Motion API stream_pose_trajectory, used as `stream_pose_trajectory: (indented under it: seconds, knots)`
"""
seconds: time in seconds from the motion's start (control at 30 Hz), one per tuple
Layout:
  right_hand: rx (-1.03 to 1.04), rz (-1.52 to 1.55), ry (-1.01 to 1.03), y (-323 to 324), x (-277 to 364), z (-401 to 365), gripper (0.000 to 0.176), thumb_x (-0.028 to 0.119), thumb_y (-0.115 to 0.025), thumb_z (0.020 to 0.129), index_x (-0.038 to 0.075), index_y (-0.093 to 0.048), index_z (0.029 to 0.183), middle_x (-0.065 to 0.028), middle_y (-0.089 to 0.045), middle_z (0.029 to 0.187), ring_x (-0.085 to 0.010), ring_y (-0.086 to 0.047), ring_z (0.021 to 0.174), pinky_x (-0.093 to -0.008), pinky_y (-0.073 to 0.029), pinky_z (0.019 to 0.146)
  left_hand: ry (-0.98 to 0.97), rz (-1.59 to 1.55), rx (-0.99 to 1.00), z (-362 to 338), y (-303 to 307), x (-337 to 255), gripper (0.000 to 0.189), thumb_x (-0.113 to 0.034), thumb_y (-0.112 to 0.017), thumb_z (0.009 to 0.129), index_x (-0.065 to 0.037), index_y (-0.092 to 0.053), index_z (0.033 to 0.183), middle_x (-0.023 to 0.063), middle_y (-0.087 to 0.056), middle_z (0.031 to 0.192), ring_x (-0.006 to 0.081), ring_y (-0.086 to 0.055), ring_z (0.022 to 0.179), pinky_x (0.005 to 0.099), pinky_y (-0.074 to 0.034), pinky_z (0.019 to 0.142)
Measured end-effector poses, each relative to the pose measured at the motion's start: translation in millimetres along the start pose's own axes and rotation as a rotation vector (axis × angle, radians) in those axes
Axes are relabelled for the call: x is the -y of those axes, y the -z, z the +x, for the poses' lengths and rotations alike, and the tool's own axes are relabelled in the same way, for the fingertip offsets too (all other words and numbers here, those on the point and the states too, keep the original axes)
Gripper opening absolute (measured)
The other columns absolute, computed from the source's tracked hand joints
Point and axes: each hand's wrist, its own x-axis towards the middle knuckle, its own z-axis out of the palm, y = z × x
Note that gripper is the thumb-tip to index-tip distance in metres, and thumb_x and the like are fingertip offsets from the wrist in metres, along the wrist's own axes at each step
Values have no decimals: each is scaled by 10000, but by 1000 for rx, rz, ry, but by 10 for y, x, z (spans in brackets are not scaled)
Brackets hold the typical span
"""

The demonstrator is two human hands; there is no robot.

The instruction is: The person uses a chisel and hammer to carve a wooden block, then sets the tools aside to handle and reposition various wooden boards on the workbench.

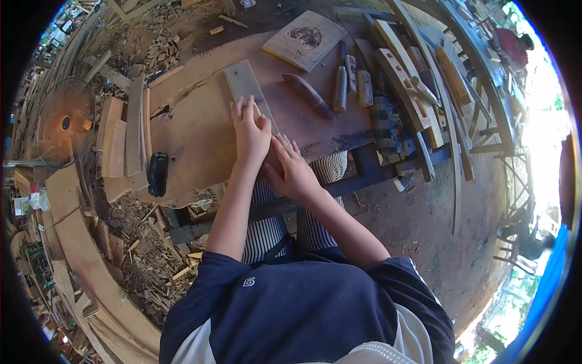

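Observation:
A narrow grey wooden plank (244,85) lies on the brown workbench top (194,139), running away from me. My left hand (250,128) rests flat on the plank's middle, fingers stretched along it, with what looks like a thin stick or pencil by the fingertips. My right hand (292,170) presses on the plank's near end at the bench edge, fingers spread. Neither hand lifts the plank; both hold it down.
A carved wooden panel (305,39) lies at the far side. A dark wooden piece (308,95) and several chisels (341,85) sit right of the plank. A black bottle-like object (158,173) lies left. Stacked boards (124,133), wood scraps, a fan (65,123) surround the bench.

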Motion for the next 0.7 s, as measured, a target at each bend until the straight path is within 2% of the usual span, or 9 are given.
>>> stream_pose_trajectory:
  seconds: [0.07,0.1,0.13,0.17,0.2,0.3,0.33,0.43,0.7]
  knots:
    - [-78,-19,31,36,-11,124,374,171,-558,893,-8,-557,1221,-248,-606,1186,-396,-567,1153,-523,-363,1075,11,-13,-20,32,24,-19,532,-98,-596,854,-10,-452,1359,250,-372,1415,438,-329,1347,480,-305,1121]
    - [-67,-39,-38,85,-64,236,180,171,-557,892,49,-630,1002,-181,-665,938,-375,-646,904,-524,-431,1009,46,-75,5,38,32,-20,539,-115,-602,844,-24,-450,1354,250,-366,1421,466,-302,1354,508,-291,1121]
    - [-64,-105,-43,175,-94,443,119,182,-565,887,76,-613,914,-155,-646,838,-365,-640,799,-492,-491,912,81,-139,30,45,40,-26,546,-132,-607,834,-38,-448,1348,250,-360,1427,495,-275,1360,536,-278,1120]
    - [-157,-100,-111,208,-105,681,114,184,-571,880,82,-612,911,-158,-644,836,-365,-640,826,-473,-514,804,74,-154,20,48,59,-45,537,-132,-630,818,-58,-464,1323,239,-378,1406,479,-299,1349,522,-295,1111]
    - [-252,-110,-5,240,-232,955,116,188,-568,879,91,-621,915,-161,-650,828,-360,-641,815,-465,-511,723,72,-153,18,52,69,-54,537,-132,-630,818,-58,-464,1323,239,-378,1406,479,-299,1349,522,-295,1111]
    - [-291,-319,159,274,-654,1789,336,252,-545,909,40,-577,1168,-204,-574,1252,-377,-508,1220,-454,-411,1020,113,-126,23,32,70,-88,530,-113,-650,797,-70,-475,1296,223,-401,1372,455,-338,1324,499,-318,1100]
    - [-297,-327,163,248,-810,1959,336,252,-545,909,40,-577,1168,-204,-574,1252,-377,-508,1220,-454,-411,1020,103,-112,-5,23,59,-82,524,-102,-666,794,-73,-484,1285,212,-406,1361,428,-380,1298,477,-352,1080]
    - [3,-636,-101,287,-1029,2289,619,357,-449,975,47,-299,1489,-209,-271,1549,-364,-224,1450,-497,-176,1176,87,-99,-32,47,58,-66,516,-88,-683,791,-76,-496,1272,198,-413,1350,398,-422,1275,452,-385,1061]
    - [150,-683,-123,436,-1270,1958,537,205,-472,938,37,-394,1443,-180,-334,1526,-323,-297,1427,-474,-247,1159,76,-144,-39,57,55,-73,493,-72,-672,792,-69,-512,1259,196,-436,1342,380,-420,1286,435,-371,1073]
